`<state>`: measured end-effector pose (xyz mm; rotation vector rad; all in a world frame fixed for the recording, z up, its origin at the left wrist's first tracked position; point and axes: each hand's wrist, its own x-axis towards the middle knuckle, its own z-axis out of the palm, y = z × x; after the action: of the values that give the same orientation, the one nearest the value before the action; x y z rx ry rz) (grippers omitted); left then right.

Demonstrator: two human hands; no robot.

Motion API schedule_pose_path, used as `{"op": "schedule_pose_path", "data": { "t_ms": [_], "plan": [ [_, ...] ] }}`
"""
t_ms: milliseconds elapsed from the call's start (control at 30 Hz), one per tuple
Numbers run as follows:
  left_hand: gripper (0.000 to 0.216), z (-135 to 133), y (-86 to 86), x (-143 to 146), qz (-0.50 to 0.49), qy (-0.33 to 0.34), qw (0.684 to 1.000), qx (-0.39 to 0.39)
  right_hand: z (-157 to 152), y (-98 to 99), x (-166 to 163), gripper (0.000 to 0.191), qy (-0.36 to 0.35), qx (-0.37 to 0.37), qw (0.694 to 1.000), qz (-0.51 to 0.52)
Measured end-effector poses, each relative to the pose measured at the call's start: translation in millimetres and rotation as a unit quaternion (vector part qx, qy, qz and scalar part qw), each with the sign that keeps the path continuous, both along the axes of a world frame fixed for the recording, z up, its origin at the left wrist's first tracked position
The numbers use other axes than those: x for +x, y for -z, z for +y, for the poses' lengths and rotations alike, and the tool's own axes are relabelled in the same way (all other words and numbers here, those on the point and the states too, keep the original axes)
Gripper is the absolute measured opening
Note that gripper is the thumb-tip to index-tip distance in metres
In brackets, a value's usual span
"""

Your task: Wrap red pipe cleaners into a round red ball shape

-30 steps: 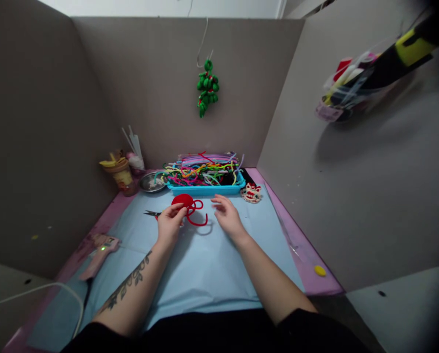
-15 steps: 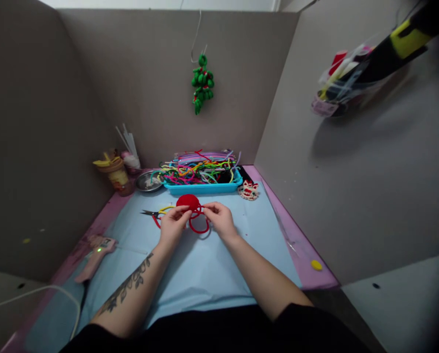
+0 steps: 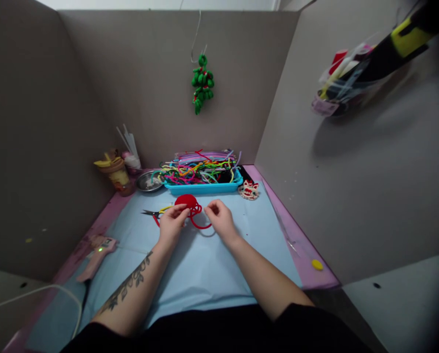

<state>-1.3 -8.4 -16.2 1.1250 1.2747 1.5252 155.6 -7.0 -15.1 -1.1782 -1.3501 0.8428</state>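
Gray partitions (image 3: 167,93) enclose a blue sheet (image 3: 208,274) as I run the camera from afar: at left, a glue gun (image 3: 99,257) showing a green light could, if hot, burn a straying left forearm (image 3: 138,287); scissors (image 3: 151,213) could snag the left hand (image 3: 171,226), clamped on a rounded red piece (image 3: 185,200), whose loops (image 3: 196,210) may spring loose if that pinch slackens; a red strand (image 3: 200,228) curves toward the right hand (image 3: 222,223), whether gripped I cannot tell

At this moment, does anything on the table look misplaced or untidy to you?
Slightly: a yellow disc lies alone near the right edge of the table, off the blue sheet, and coloured strands stick out past the blue tray.
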Motion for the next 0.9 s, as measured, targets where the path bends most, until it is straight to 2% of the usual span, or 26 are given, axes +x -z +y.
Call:
{"op": "schedule_pose_path", "data": {
  "t_ms": [100, 200, 300, 400, 533, 700, 800, 900],
  "plan": [
    [0.036, 0, 1.8, 2, -0.014, -0.028, 1.0, 0.004, -11, 1.9, -11, 0.021, -0.032, 0.029, 0.989, -0.145],
    [0.035, -2, 2.9, 6, -0.025, -0.036, 0.999, 0.007, -19, 3.6, -23, 0.027, -0.054, 0.013, 0.974, -0.217],
    [0.035, -4, 2.5, 8, -0.028, -0.033, 0.999, 0.006, -21, 5.1, -31, 0.019, -0.06, -0.014, 0.981, -0.182],
    [0.034, -4, 0.9, 8, -0.022, -0.032, 0.999, 0.01, -18, 7.3, -32, 0.024, -0.08, -0.058, 0.993, -0.068],
    [0.036, 0, -1.4, 1, -0.017, -0.027, 0.999, 0.012, -13, 8.4, -23, 0.028, -0.128, -0.093, 0.987, 0.028],
    [0.039, 6, -4.2, -14, -0.035, -0.002, 0.999, -0.009, -4, -4.9, 3, 0.023, -0.138, -0.029, 0.99, -0.006],
    [0.04, 8, -5.5, -18, -0.048, 0.007, 0.999, -0.021, 1, -11.8, 15, 0.022, -0.158, -0.039, 0.986, -0.027],
    [0.038, 5, -6.4, -14, -0.033, 0.002, 0.999, -0.01, 4, -8.8, 15, 0.024, -0.153, -0.032, 0.987, -0.044]
  ]
}}
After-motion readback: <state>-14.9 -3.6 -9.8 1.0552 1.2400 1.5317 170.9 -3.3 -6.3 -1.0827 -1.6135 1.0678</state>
